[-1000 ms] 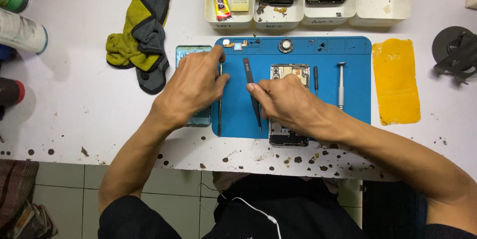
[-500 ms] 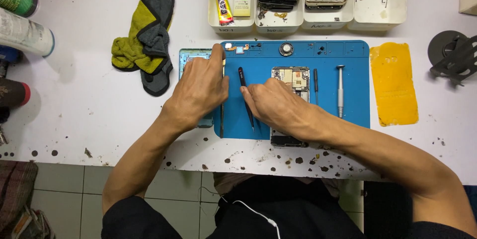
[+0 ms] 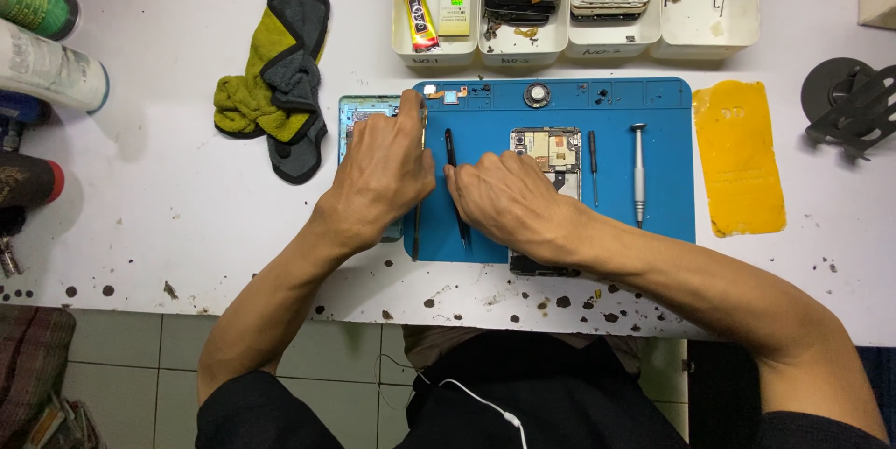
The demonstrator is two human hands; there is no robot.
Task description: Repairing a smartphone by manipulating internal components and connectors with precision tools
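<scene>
The white desk (image 3: 187,225) fills the view, its near edge speckled with dark spots; a blue work mat (image 3: 653,169) lies at the middle of it, reaching close to the near edge; 4 white trays (image 3: 574,43) of phone parts line the far edge just beyond the mat; a yellow and grey cloth (image 3: 275,85) lies bunched left of the mat, spray cans (image 3: 42,66) sit at the left edge, and a yellow sheet (image 3: 742,160) lies flat just right of the mat.

An opened phone (image 3: 549,148) rests on the mat's middle, circuit side up, its lower part covered; the right hand (image 3: 509,202) lies over it, fingers curled down, and whether they grip anything cannot be told; a black pry tool (image 3: 455,183) lies on the mat just beside those fingertips; the left hand (image 3: 383,169) presses flat, fingers together, on a pale blue phone frame (image 3: 359,118) at the mat's left edge; a silver screwdriver (image 3: 638,174) and a thin dark tool (image 3: 593,164) lie right of the phone.
</scene>
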